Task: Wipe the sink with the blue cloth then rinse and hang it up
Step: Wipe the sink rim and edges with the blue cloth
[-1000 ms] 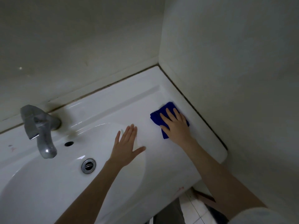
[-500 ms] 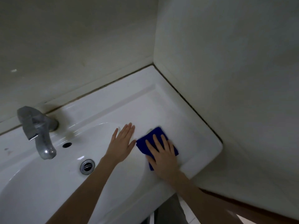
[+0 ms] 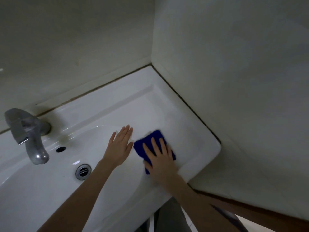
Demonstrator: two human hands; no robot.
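The right hand [image 3: 161, 162] pressed flat on the blue cloth [image 3: 153, 139], wiping the sink [image 3: 192, 136]. The left hand [image 3: 119, 148] rested open beside it. Rinsing probably came later.

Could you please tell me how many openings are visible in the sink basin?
2: the small dark overflow hole on the basin wall beside the tap, and the metal-ringed drain lower down. The arms may hide others.
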